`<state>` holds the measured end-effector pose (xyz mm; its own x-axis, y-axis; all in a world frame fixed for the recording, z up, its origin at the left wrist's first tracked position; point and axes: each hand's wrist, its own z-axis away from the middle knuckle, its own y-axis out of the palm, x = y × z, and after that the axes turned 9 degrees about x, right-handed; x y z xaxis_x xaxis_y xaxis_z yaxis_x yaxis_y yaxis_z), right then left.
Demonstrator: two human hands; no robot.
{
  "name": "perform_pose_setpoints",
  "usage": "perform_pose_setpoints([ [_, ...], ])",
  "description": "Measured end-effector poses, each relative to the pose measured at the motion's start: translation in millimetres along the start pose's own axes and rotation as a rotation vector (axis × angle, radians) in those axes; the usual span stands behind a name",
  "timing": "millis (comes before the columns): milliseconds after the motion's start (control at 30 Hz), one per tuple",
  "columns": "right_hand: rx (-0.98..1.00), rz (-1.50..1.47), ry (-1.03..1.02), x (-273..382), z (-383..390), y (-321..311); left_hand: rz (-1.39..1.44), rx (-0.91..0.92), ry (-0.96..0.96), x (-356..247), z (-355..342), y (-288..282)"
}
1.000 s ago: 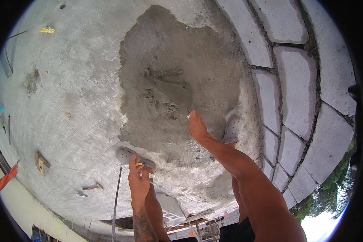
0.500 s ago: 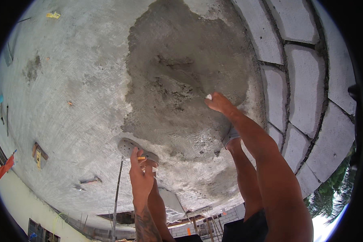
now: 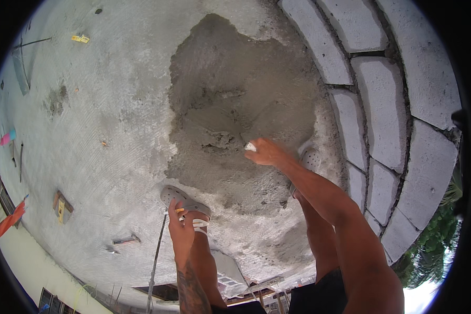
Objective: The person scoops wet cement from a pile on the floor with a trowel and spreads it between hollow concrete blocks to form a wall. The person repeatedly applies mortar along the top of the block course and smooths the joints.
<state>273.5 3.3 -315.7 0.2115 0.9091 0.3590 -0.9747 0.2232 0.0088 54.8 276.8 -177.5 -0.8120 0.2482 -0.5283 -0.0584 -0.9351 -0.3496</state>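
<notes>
Over mortar point(image 3: 277, 78), right grip point(image 3: 267, 152) around white handle point(image 3: 250, 147); yellow scrap point(image 3: 80, 38), marks illegible

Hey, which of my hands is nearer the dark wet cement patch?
Right. Your right hand is over the dark wet cement patch, gripping a white handle; your left hand is off it, by your left shoe.

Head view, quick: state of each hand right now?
Left hand: partly closed, holding a small orange stick.
Right hand: closed, gripping a white-ended handle; the tool's blade can't be made out.
</notes>
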Motion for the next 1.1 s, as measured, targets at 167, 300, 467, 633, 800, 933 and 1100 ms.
perform_pose_setpoints([
  [167, -0.226, -0.108, -0.193, 7.2, 140.8, -4.1, -0.131, 0.044, -0.026, -4.6, 28.6, 22.6],
  [300, -0.311, -0.146, -0.219, -1.2, 293.4, -20.3, 0.039, 0.19, -0.058, -40.2, 72.3, 28.8],
  [467, -0.529, -0.204, -0.12, -26.1, 484.0, -52.2, 0.032, 0.189, -0.027, -78.4, 108.5, 31.9],
  [633, -0.639, -0.399, 0.068, -66.0, 606.0, -114.2, -0.161, 0.137, 0.121, -94.6, 114.7, 25.6],
  [800, -1.064, -0.068, 0.098, -98.3, 623.0, -192.6, -0.159, 0.12, 0.224, -100.9, 117.4, 15.4],
  [933, -1.25, 0.054, 0.179, -94.7, 587.3, -216.8, -0.157, 0.112, 0.246, -100.5, 119.8, 14.0],
  [1100, -1.294, -0.01, 0.219, -81.8, 565.3, -176.7, -0.1, 0.083, 0.161, -101.6, 132.6, 3.1],
])
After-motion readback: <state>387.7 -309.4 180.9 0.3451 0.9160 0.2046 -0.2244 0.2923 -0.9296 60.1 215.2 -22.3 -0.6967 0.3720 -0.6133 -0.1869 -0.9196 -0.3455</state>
